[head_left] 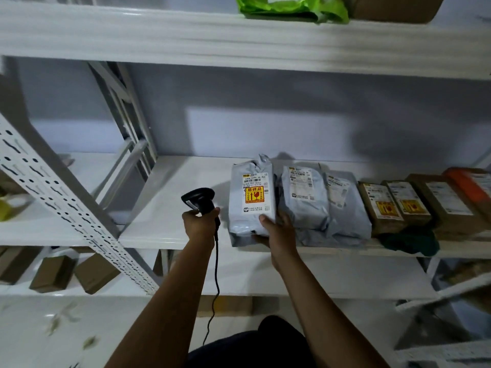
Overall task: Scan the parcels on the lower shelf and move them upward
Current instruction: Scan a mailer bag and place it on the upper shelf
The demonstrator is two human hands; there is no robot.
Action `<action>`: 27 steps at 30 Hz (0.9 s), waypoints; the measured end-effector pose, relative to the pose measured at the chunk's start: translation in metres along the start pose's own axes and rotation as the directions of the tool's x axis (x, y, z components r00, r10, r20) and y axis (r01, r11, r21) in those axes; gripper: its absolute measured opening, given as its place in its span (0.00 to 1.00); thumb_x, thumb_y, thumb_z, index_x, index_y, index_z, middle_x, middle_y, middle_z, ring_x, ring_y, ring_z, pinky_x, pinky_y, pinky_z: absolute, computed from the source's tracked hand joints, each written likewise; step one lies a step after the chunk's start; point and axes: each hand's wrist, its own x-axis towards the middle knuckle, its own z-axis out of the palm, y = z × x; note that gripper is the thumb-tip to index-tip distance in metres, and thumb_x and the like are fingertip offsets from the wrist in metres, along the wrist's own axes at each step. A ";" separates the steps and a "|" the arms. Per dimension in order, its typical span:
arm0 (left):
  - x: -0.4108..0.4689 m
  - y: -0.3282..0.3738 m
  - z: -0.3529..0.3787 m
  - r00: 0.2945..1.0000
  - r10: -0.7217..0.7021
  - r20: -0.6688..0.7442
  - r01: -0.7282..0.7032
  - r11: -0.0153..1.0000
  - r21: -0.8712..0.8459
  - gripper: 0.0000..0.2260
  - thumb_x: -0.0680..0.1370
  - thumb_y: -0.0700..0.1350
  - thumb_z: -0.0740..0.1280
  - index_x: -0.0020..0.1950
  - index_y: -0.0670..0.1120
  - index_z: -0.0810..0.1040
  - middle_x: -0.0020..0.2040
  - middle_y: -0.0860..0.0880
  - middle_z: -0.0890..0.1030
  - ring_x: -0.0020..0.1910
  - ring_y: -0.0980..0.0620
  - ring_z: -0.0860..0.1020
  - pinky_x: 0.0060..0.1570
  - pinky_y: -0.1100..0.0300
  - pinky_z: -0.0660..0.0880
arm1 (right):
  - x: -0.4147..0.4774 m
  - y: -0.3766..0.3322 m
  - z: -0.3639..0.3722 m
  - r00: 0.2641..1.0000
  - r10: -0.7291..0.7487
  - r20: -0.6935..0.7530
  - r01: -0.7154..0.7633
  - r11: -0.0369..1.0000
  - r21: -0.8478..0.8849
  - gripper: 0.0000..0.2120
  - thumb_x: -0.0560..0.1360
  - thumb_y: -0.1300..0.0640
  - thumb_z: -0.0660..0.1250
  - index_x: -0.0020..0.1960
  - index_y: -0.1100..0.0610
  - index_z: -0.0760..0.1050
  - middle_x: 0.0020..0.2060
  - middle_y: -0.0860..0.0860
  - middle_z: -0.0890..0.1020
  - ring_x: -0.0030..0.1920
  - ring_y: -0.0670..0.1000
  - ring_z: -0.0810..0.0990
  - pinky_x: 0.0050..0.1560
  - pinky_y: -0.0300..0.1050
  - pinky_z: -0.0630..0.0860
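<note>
Upper shelf: the white board (159, 43) ran overhead, with a green bag (292, 7) near its right end.
Middle shelf: this white board (172, 229) carried a row from its middle to its right end, soft grey bags (303, 197) first, then brown boxes (382, 205).
Grey parcel: it (252, 181) stood upright at the left end of that row, by the shelf's front edge, label towards me.
Right hand: my right hand (276, 229) gripped the parcel's lower right corner, thumb across the front and the fingers (283, 217) curled behind.
Left hand: my left hand (198, 221) was wrapped round the handle of the scanner (199, 199), just left of the parcel, its cable (216, 261) hanging below the front edge.
Fragile sticker: a yellow and red mark (254, 194) sat under the barcode.
Handling: I judged the plastic wrap slick and yielding, the contents breakable and probably light. A corner pinch could slip, so a hold under the base with the thumb on the face seemed safer for lifting.
</note>
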 end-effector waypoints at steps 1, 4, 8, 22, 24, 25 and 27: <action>0.004 -0.003 0.002 0.999 -0.044 0.009 0.044 0.999 -0.004 0.17 0.73 0.35 0.76 0.58 0.34 0.75 0.42 0.40 0.79 0.31 0.50 0.76 0.24 0.64 0.72 | 0.007 -0.003 -0.001 1.000 0.011 0.000 -0.011 1.000 0.001 0.16 0.76 0.62 0.72 0.62 0.51 0.76 0.56 0.55 0.83 0.52 0.59 0.85 0.43 0.54 0.85; 0.020 -0.011 0.011 0.994 -0.104 0.015 0.104 0.994 0.025 0.07 0.74 0.29 0.72 0.43 0.37 0.76 0.38 0.39 0.78 0.33 0.45 0.75 0.29 0.60 0.70 | 0.027 -0.012 -0.001 1.000 0.020 0.002 -0.020 1.000 -0.023 0.14 0.77 0.62 0.72 0.55 0.46 0.76 0.53 0.53 0.84 0.50 0.58 0.85 0.42 0.53 0.85; 0.035 -0.026 0.024 0.996 -0.088 0.028 0.087 0.996 0.027 0.14 0.71 0.26 0.72 0.52 0.38 0.75 0.43 0.39 0.79 0.39 0.43 0.78 0.39 0.56 0.76 | 0.052 -0.019 0.001 1.000 0.015 -0.014 -0.016 0.999 -0.049 0.18 0.77 0.62 0.72 0.65 0.52 0.75 0.56 0.54 0.84 0.52 0.60 0.85 0.37 0.49 0.83; 0.039 -0.032 0.035 0.970 0.234 0.071 -0.240 0.851 0.466 0.14 0.75 0.34 0.71 0.61 0.41 0.81 0.54 0.45 0.82 0.55 0.43 0.80 0.53 0.58 0.76 | 0.075 -0.020 0.008 0.999 0.023 0.036 -0.021 0.997 -0.075 0.15 0.76 0.61 0.73 0.60 0.51 0.77 0.59 0.56 0.83 0.53 0.60 0.86 0.43 0.54 0.84; 0.029 -0.018 0.032 0.908 0.400 0.125 -0.410 0.784 0.465 0.07 0.80 0.39 0.68 0.56 0.42 0.83 0.52 0.45 0.84 0.52 0.45 0.81 0.47 0.64 0.72 | 0.067 -0.024 0.012 0.999 0.025 0.048 -0.025 1.000 -0.019 0.14 0.76 0.62 0.73 0.60 0.51 0.78 0.59 0.57 0.83 0.54 0.60 0.85 0.44 0.54 0.84; 0.024 -0.011 0.031 0.880 0.448 0.160 -0.470 0.767 0.437 0.06 0.82 0.42 0.66 0.52 0.44 0.83 0.48 0.47 0.84 0.48 0.48 0.82 0.43 0.67 0.71 | 0.063 -0.028 0.014 0.998 0.018 0.062 -0.018 1.000 0.007 0.15 0.77 0.63 0.72 0.62 0.53 0.78 0.59 0.57 0.83 0.55 0.59 0.85 0.45 0.54 0.84; 0.007 0.009 0.027 0.870 0.437 0.226 -0.489 0.820 0.298 0.14 0.86 0.48 0.61 0.46 0.44 0.81 0.40 0.50 0.83 0.39 0.56 0.81 0.35 0.70 0.71 | 0.052 -0.036 0.020 0.996 -0.007 0.092 0.002 0.999 0.052 0.19 0.77 0.64 0.72 0.66 0.55 0.77 0.60 0.56 0.83 0.57 0.57 0.84 0.48 0.57 0.84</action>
